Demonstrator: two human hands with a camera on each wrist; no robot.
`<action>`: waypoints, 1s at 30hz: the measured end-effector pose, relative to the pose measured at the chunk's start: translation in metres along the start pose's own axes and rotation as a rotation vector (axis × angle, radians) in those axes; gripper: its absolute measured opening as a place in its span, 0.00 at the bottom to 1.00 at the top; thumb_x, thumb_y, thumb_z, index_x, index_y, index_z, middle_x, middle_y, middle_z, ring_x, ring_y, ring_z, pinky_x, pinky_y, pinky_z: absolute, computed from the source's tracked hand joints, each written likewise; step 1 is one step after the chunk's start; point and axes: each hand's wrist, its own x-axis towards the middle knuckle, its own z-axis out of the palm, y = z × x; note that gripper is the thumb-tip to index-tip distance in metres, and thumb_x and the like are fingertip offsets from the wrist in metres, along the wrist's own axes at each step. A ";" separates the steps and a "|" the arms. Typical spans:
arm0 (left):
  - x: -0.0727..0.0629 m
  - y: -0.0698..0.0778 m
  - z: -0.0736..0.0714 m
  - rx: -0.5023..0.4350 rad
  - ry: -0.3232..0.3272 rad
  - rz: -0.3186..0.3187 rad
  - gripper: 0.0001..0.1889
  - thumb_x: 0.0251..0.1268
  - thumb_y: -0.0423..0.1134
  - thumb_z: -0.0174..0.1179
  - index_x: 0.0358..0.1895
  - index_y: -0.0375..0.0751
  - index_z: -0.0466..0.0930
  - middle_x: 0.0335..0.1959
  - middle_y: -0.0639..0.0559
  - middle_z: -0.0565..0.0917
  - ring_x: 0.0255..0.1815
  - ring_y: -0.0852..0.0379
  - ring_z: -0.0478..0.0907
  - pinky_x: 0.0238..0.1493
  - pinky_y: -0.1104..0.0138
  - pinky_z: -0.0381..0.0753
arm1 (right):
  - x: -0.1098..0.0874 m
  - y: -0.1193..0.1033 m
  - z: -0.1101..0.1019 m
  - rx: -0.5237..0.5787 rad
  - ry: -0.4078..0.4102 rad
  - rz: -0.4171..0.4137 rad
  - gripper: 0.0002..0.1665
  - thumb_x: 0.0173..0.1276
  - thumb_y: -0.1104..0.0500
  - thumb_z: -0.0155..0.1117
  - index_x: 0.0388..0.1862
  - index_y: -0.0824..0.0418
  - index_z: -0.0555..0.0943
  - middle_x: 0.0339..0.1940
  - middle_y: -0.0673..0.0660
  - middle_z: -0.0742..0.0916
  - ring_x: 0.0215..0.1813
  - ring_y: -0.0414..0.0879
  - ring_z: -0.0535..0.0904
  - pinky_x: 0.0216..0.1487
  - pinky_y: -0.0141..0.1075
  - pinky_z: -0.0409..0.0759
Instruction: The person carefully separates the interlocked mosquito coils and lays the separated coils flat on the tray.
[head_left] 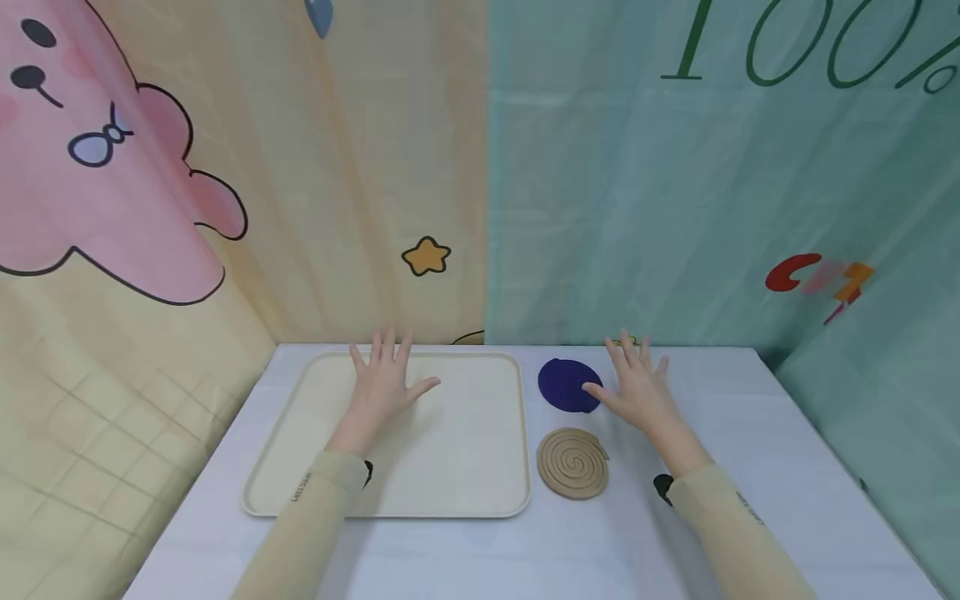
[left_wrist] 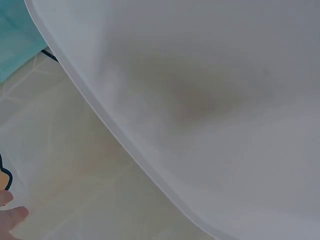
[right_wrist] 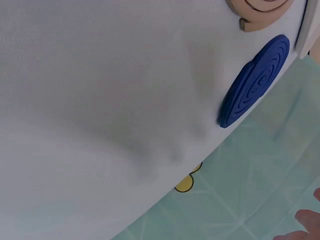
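Free room lies on the white tabletop right of the right hand, and over the bare tray right of the left hand; its raised rim is a low barrier. A narrow gap parts 2 obstacles, the blue coil and tan coil. The curtain blocks the far side. Clearance under either palm is hard to judge.
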 end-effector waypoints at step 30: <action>-0.014 0.117 0.040 -0.648 -0.330 0.004 0.36 0.59 0.53 0.69 0.64 0.33 0.69 0.63 0.34 0.71 0.64 0.41 0.70 0.65 0.51 0.73 | -0.027 -0.019 0.026 0.389 -0.377 0.070 0.43 0.61 0.44 0.72 0.67 0.68 0.72 0.64 0.72 0.77 0.63 0.68 0.75 0.58 0.57 0.78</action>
